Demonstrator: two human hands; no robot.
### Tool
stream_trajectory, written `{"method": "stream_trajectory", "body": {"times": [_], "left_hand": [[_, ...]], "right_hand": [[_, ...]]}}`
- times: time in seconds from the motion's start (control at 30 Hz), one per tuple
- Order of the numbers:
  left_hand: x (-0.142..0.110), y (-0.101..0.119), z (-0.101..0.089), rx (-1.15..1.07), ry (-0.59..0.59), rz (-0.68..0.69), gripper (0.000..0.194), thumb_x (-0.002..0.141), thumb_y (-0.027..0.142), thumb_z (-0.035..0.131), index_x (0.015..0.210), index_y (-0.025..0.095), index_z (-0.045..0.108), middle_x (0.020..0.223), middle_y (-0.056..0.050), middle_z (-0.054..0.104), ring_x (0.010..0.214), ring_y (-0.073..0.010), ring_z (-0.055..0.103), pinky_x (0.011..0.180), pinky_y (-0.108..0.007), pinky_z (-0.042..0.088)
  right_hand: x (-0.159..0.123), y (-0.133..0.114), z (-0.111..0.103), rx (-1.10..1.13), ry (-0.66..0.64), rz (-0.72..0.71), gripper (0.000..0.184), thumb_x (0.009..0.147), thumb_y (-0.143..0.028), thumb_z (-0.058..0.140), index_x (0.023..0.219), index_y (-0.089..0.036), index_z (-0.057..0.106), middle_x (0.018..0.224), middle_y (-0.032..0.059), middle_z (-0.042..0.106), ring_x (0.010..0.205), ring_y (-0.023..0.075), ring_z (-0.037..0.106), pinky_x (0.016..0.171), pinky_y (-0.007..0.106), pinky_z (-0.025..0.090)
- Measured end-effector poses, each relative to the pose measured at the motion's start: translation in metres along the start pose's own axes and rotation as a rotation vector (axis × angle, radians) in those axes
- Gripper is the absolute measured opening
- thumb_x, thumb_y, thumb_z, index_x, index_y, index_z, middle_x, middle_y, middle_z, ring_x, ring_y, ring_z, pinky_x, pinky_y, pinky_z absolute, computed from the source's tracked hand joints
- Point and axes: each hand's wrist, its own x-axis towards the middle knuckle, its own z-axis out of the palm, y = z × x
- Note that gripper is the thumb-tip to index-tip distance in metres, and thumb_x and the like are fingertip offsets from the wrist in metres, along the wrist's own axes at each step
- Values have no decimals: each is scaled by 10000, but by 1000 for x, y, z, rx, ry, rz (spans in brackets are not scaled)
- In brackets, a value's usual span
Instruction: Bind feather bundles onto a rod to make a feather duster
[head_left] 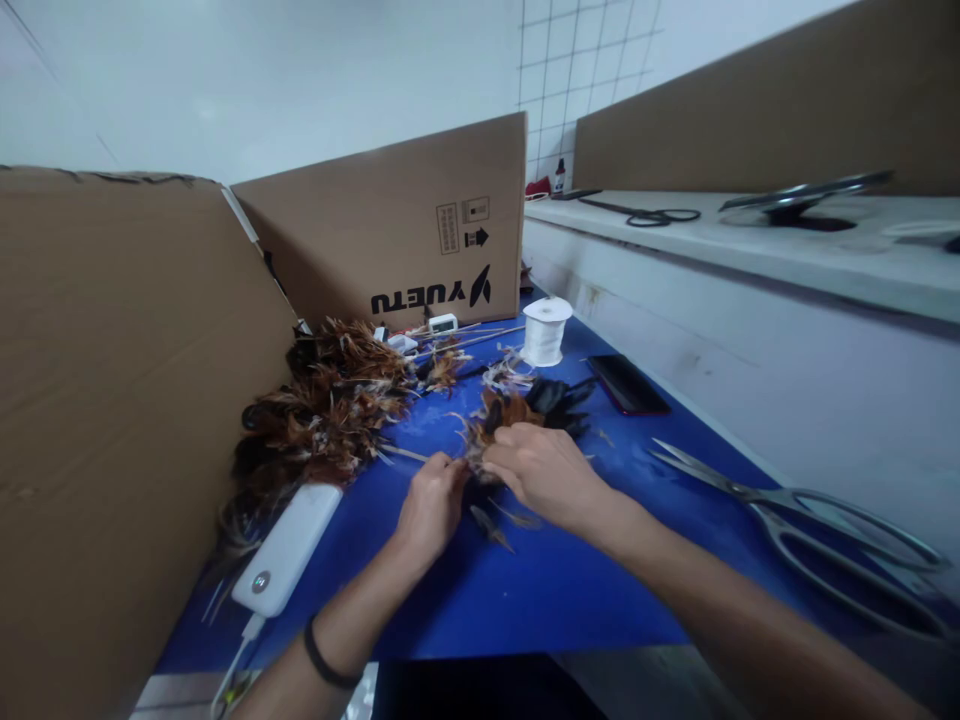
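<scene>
Together, the left hand and right hand pinched a small bunch of feathers, soft, brown and black, on the blue table. Left of the bunch lay a big fluffy feather pile and a smooth white power bank. Behind the bunch stood a round white thread spool and a cardboard box; what it held was hidden. Long metal scissors lay right of the bunch.

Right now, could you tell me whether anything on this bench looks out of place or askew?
The cardboard box behind the thread spool stands upside down: its printed lettering and arrow are inverted. Loose feathers lie scattered over the blue mat around both hands, and large scissors lie open near the right edge.
</scene>
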Motion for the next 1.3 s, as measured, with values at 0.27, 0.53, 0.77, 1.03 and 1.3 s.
{"method": "stream_trajectory", "body": {"times": [0.27,0.53,0.77,1.03,1.3], "left_hand": [[-23,15,-28,556,-243,189,285,870,167,386,1063,208,590,870,-78,571,664,-157,517,587,-250,368],[-40,21,-67,949,-303,339,444,800,4,351,1220,105,456,960,-129,564,827,-203,569,662,-309,498],[-37,4,-78,578,10,197,260,874,177,411,1072,178,580,899,-64,598,778,-136,588,702,-247,503],[-30,13,-79,85,115,-156,221,818,306,535,878,143,672,692,-30,596,555,-94,530,530,-205,430],[-27,22,-62,-497,90,-480,336,751,402,604,898,103,652,485,26,470,411,-46,362,372,-164,239]], "right_hand": [[5,21,-31,23,-89,-97,163,825,-275,543,721,-220,656,755,23,638,682,140,541,538,252,258],[-36,30,-57,117,-20,-146,290,897,-306,419,722,-225,635,631,13,543,607,127,492,537,262,261],[-75,6,-33,331,-83,-208,310,918,-234,381,703,-191,600,606,1,510,571,104,450,551,254,279],[-80,-12,5,531,-365,-13,223,857,-305,479,758,-213,657,754,25,637,758,163,578,701,286,395],[-19,-56,48,1245,-15,286,465,718,-360,624,1153,-213,548,1107,66,613,996,194,568,880,338,420]]}}
